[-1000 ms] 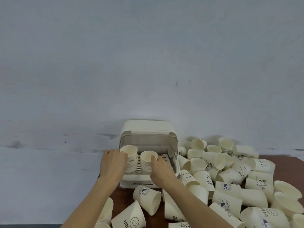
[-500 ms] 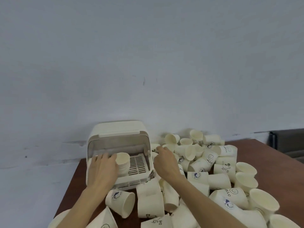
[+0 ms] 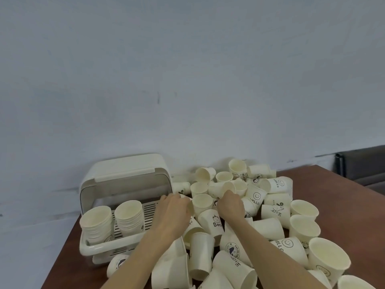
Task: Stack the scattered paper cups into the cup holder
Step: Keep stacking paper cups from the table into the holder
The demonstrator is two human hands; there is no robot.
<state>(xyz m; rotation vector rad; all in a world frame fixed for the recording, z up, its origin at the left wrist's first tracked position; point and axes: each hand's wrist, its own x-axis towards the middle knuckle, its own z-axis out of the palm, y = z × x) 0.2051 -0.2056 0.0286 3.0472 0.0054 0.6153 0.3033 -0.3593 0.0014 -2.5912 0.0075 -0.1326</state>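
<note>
The cream cup holder (image 3: 125,170) stands at the table's left with its lid raised. Two nested stacks of paper cups (image 3: 96,224) (image 3: 130,215) stand in its tray. To its right, scattered paper cups (image 3: 277,184) lie in a heap, upright and tipped over. My left hand (image 3: 173,213) is just right of the holder, back up, its fingers hidden against an upright cup (image 3: 202,202). On that cup's other side, my right hand (image 3: 231,205) reaches to a tipped cup (image 3: 227,187). Its fingers curl down out of sight.
The brown table (image 3: 333,188) stands against a pale wall. More cups lie under my forearms at the near edge (image 3: 200,257). A dark piece of furniture (image 3: 362,165) stands beyond the table's right corner.
My left hand has left the stack in the holder and moved right to the heap. My right hand has reached deeper into the cups. The view has swung right and down.
</note>
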